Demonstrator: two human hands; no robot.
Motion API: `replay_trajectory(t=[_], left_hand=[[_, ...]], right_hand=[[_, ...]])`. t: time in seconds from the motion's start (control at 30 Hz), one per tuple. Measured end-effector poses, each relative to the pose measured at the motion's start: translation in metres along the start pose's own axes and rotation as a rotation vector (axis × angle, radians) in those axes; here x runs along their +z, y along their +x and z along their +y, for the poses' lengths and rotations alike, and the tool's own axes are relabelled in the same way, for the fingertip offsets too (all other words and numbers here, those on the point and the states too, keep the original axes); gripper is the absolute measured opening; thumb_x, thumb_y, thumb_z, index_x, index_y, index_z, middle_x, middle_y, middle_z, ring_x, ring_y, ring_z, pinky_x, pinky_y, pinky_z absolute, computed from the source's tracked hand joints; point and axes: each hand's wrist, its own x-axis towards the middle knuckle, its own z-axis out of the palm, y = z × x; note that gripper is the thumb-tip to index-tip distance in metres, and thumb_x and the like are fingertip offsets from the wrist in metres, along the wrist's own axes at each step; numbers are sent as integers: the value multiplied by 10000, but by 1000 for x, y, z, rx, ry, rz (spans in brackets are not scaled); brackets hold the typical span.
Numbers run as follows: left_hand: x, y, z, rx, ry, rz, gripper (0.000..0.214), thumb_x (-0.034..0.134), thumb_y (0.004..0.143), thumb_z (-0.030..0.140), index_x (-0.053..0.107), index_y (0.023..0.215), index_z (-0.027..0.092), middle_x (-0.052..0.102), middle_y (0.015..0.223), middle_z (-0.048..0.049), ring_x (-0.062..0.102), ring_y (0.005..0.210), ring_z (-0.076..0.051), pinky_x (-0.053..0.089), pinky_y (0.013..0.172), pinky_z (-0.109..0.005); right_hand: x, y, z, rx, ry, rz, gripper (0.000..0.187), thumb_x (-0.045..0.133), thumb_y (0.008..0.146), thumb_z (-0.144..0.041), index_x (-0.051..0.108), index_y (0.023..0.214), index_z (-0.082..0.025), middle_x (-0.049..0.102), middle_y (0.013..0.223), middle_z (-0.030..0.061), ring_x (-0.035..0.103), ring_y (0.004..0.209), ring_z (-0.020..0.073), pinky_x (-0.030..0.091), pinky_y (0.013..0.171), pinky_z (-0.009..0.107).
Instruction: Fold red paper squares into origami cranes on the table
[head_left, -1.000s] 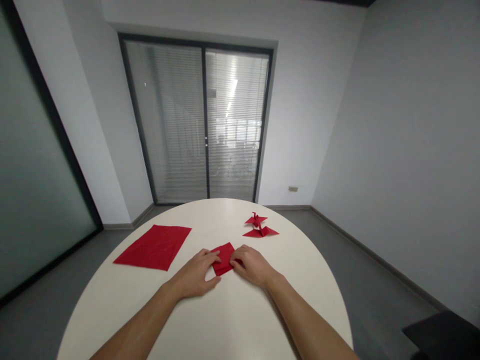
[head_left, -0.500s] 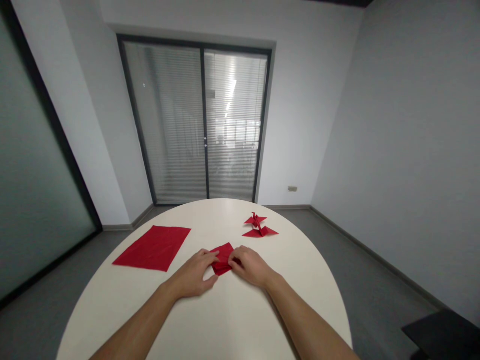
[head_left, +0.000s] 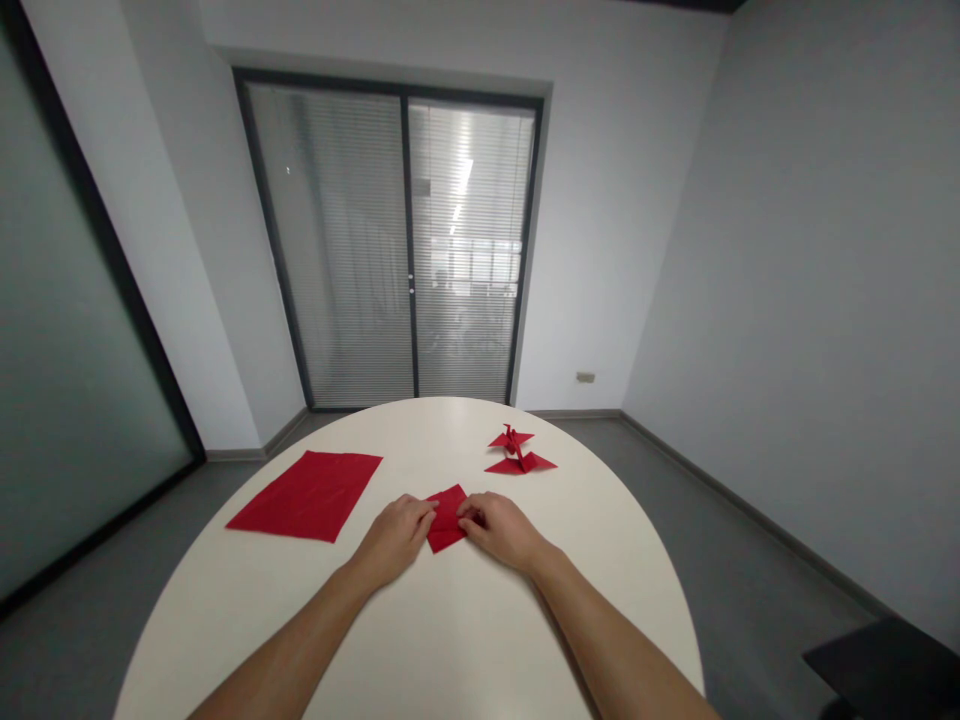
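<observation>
A small folded red sheet of origami paper (head_left: 448,515) lies on the table between my hands, with a crease running across its lower part. My left hand (head_left: 395,538) is closed on its left edge, thumb drawn in against the fingers. On the opposite edge, my right hand (head_left: 501,530) pinches the paper between thumb and fingertips. Beyond my right hand stand two red folded paper cranes, the farther one (head_left: 511,440) just behind the nearer one (head_left: 523,464). A larger unfolded red paper sheet (head_left: 307,497) lies flat to the left.
The round cream table (head_left: 465,640) has its curved edge on both sides and at the back. A dark flat object (head_left: 892,665) is at the lower right, beyond the table. A glass door with blinds (head_left: 405,250) is behind.
My left thumb has moved in from the near side to the fingers at the paper's left edge. The folded paper now lies flatter. My right hand has hardly moved.
</observation>
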Motion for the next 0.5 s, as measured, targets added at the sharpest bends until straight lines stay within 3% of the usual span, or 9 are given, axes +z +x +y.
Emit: replay_trajectory(t=[0.17,0.5], left_hand=[[5,0,1,-39,35,39,216,526,918,253,667,1067,190,668,1003,-98,626,952,-235,470,861,-338],[8,3,6,-58,10,59,85,566,860,160,630,904,195,648,917,-63,595,895,-220,460,820,-331]], right_hand=[[4,2,4,29,29,27,162,550,869,-199,696,940,-207,716,873,31,611,752,171,405,683,256],[7,2,5,-41,-22,46,137,584,849,-138,685,922,-197,693,903,34,604,856,177,437,779,263]])
